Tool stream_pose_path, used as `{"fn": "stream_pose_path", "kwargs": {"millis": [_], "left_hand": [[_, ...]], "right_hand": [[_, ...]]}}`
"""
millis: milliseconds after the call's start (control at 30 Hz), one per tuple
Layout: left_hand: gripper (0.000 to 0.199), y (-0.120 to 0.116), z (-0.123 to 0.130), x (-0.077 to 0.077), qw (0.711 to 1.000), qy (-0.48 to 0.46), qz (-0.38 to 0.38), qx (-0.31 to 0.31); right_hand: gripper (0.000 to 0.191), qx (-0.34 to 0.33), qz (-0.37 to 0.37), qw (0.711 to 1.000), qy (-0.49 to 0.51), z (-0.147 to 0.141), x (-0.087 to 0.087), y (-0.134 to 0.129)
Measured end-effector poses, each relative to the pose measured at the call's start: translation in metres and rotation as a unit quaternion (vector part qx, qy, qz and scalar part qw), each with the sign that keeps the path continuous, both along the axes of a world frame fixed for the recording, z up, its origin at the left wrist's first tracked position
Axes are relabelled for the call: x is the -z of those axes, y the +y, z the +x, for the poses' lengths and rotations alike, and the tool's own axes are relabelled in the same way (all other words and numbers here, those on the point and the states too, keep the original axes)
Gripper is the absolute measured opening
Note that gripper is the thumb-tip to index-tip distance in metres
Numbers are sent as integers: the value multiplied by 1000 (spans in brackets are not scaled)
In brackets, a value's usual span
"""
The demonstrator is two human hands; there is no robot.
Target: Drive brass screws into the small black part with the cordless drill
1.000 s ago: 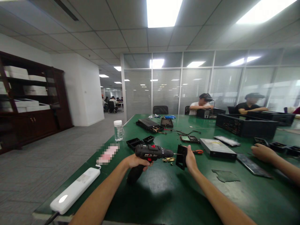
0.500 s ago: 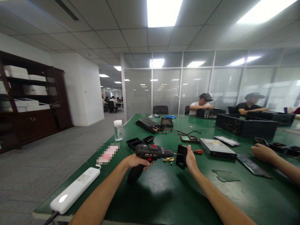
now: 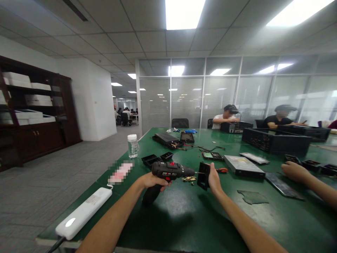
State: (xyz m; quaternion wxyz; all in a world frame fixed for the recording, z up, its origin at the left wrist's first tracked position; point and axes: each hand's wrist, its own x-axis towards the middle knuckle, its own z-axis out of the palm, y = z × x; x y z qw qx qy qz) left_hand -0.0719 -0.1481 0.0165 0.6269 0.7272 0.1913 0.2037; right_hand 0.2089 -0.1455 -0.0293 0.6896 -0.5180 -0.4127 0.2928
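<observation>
My left hand (image 3: 157,181) is wrapped round the grip of a black cordless drill (image 3: 172,171) with red details. The drill lies level, and its thin bit points right, reaching the face of a black plastic frame (image 3: 202,176). My right hand (image 3: 214,179) grips that frame by its right side and keeps it upright above the table; some of its fingers are hidden behind it. Below the drill's chuck, small brass-coloured pieces (image 3: 190,179) lie in a loose pile. More black plastic parts (image 3: 151,160) sit just behind the drill.
On the green table (image 3: 168,232) are a white power strip (image 3: 85,212), a water bottle (image 3: 132,147), an optical drive (image 3: 244,168), an orange-handled tool (image 3: 222,170) and a black computer case (image 3: 276,141). Another person's hand (image 3: 296,172) rests at the right. Two people sit across the table.
My hands, the drill and the black frame hold nearly the same position. The view has shifted very slightly. At the far right, the seated person's hand has risen a little.
</observation>
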Motion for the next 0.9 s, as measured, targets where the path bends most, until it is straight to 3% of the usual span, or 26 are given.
{"fn": "stream_pose_path", "kwargs": {"millis": [467, 900], "left_hand": [[32, 0, 1, -1, 999, -17, 16, 24], [31, 3, 0, 3, 1000, -14, -1, 16]], "right_hand": [[58, 2, 7, 1000, 3, 5, 11, 9], [62, -6, -8, 1000, 22, 4, 9, 8]]}}
